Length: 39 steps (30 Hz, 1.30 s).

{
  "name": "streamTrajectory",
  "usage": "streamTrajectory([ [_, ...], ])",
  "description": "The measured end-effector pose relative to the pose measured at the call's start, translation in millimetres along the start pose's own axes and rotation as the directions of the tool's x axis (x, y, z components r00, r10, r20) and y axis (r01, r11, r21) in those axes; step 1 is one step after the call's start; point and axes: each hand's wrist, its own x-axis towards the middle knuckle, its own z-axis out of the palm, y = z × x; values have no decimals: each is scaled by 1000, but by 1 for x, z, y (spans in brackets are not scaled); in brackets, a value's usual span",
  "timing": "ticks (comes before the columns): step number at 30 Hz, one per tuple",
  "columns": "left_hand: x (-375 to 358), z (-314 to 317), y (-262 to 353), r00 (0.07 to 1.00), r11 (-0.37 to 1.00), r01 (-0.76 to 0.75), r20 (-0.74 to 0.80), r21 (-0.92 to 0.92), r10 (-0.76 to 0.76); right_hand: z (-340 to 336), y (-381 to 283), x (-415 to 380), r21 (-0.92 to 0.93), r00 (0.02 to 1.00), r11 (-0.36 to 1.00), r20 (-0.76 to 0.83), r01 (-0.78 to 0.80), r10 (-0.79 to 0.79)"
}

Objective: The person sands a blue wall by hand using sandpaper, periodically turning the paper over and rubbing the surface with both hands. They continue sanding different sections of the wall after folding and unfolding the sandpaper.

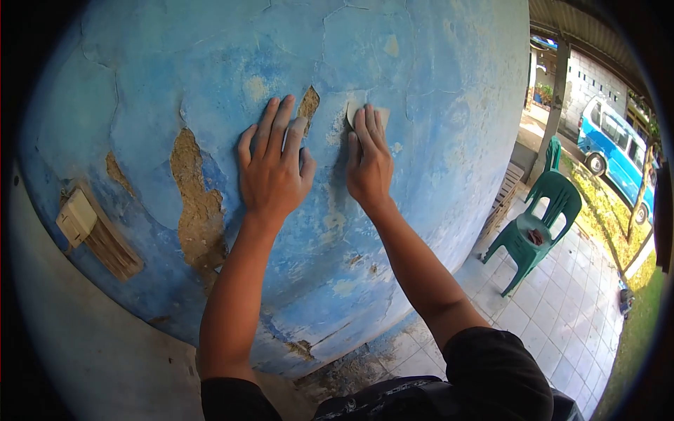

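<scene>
A blue painted wall (435, 161) with cracked, peeling paint fills most of the head view. My left hand (274, 168) lies flat against it, fingers spread, just beside a small chipped patch (307, 107) of bare brown plaster. To its right, my right hand (370, 163) presses a pale piece of sandpaper (357, 102) to the paint with its fingers close together. Part of the sheet is hidden under those fingers. A larger bare patch (191, 189) runs down the wall to the left of my left hand.
At the left, a cream switch box (78, 217) sits on a wooden board (116, 245). Paint debris (351, 375) lies along the wall's foot. On the tiled floor (533, 302) to the right stands a green plastic chair (537, 228). A blue and white van (612, 140) is parked outside.
</scene>
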Motion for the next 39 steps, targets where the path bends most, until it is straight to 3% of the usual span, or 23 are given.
streamTrajectory([
  [4,21,4,8,999,998,-49,23,31,48,-2,-12,30,101,995,992,-53,-77,83],
  [9,12,23,18,993,988,-118,-9,96,119,-2,-5,-57,89,990,986,34,-137,135],
  [11,3,30,15,922,907,-381,-1,182,387,5,-1,-61,90,993,989,12,-115,114],
  [12,4,29,15,919,902,-389,13,187,394,5,-2,-49,103,992,987,12,-126,125],
  [15,5,30,18,927,886,-373,67,275,370,-1,-4,10,215,995,972,-20,-92,99],
  [23,1,32,17,948,907,-309,20,285,317,3,-2,-63,148,985,974,16,-170,169],
  [28,-2,34,15,956,911,-275,-15,307,294,6,-1,13,189,990,978,-94,-90,109],
  [31,3,33,15,968,926,-209,-70,315,243,1,2,12,219,989,973,-103,-77,102],
  [33,7,30,19,988,938,-30,-131,346,80,-5,2,-25,174,989,975,-28,-136,143],
  [36,9,31,22,981,952,47,-193,302,13,-6,-6,-67,121,983,975,13,-186,185],
  [39,8,32,21,981,954,43,-194,296,16,10,1,-14,118,990,989,-94,-90,102],
])
